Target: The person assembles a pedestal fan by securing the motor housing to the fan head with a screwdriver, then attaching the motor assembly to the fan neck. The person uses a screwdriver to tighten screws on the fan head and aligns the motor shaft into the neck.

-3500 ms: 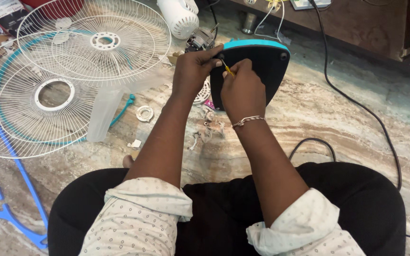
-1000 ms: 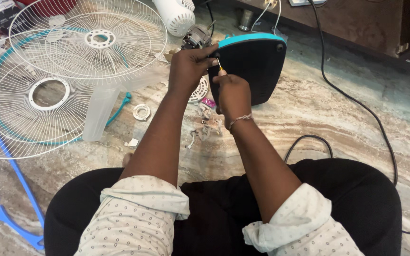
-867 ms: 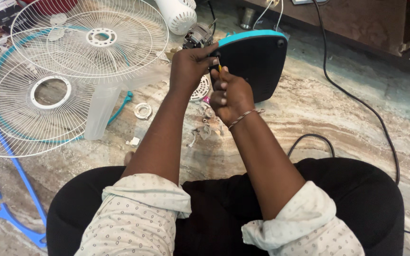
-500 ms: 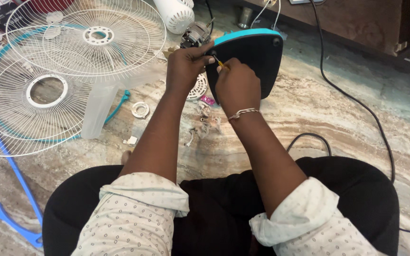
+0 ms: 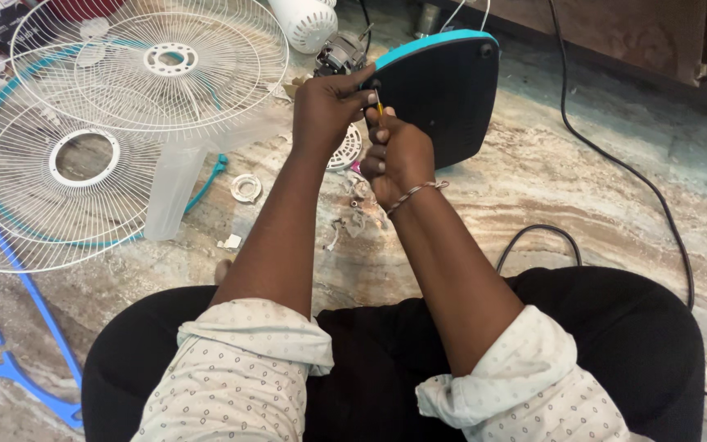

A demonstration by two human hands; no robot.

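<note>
Fan base (image 5: pixel 443 98) is stood on edge at the floor's far side, steadied by left hand (image 5: pixel 325 110) | screwdriver (image 5: pixel 379 105) is clenched in right hand (image 5: pixel 398 160) | tip is best kept square and pressed firmly | fan grilles (image 5: pixel 124 106) lie left.

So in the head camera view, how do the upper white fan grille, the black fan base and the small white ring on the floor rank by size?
1. upper white fan grille, largest
2. black fan base
3. small white ring, smallest by far
</note>
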